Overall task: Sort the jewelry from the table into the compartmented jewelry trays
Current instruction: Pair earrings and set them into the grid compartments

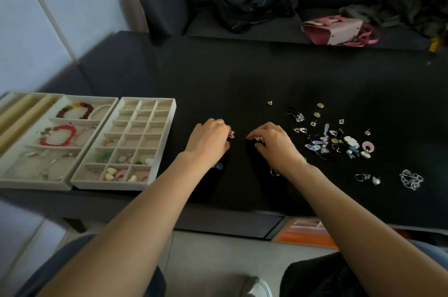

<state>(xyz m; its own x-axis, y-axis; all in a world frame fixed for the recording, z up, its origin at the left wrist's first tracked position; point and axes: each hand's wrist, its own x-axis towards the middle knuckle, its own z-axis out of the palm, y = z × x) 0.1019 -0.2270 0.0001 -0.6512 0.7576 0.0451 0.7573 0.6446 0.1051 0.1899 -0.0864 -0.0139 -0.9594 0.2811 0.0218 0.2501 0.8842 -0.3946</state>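
My left hand (209,138) pinches a small pink earring (232,134) over the middle of the black table (242,73). Close to its right, my right hand (272,143) pinches a matching pink earring (257,138). A small-compartment tray (171,112) lies at the left; its near cells hold pink, cream and green pieces. Beside it a larger tray (31,184) holds a red bracelet (58,135), a mixed bead bracelet (75,110) and silver chains. A pile of loose jewelry (337,139) lies to the right of my right hand.
A silver chain (411,179) and small rings (362,177) lie near the table's front right. A blue piece (218,166) shows under my left wrist. Behind the table a dark sofa carries a black bag (249,3) and a pink handbag (337,30).
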